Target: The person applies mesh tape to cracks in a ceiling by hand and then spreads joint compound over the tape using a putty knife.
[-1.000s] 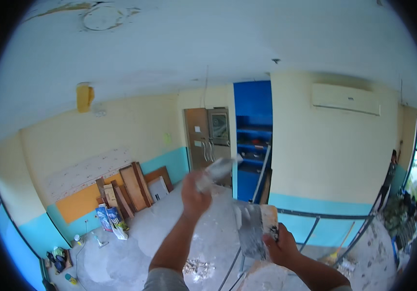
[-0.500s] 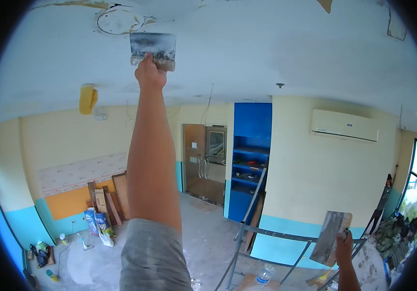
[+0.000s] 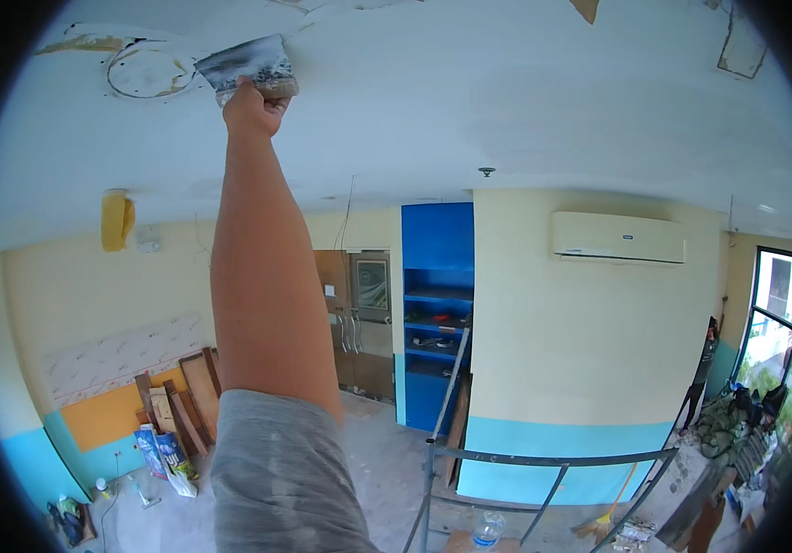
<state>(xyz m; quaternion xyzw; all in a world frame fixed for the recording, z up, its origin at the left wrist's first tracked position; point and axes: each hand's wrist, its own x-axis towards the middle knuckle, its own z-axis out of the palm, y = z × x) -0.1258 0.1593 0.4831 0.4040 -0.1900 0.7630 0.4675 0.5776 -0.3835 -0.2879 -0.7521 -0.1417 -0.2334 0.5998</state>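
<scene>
My left arm is raised high, and my left hand (image 3: 256, 114) grips a wide putty knife (image 3: 247, 66). Its smeared blade lies tilted against or very near the white ceiling (image 3: 396, 101), just right of a round cut outline (image 3: 150, 74); I cannot tell whether it touches. White residue covers part of the blade. Low at the right edge, my right hand (image 3: 709, 527) is closed on a second broad putty knife (image 3: 687, 512), which is partly cut off and hard to see against the clutter.
A metal scaffold rail (image 3: 553, 459) stands before me, with a plastic bottle (image 3: 487, 530) beside it. A sprinkler head (image 3: 486, 172) and a yellow-wrapped fitting (image 3: 118, 221) hang from the ceiling. An air conditioner (image 3: 619, 237), blue shelves (image 3: 437, 244), leaning boards (image 3: 198, 392) and a broom (image 3: 603, 521) are beyond.
The view has swung to the right. My left hand's putty knife has tilted and is closer to the round outline. My right hand and its knife have dropped lower and farther right.
</scene>
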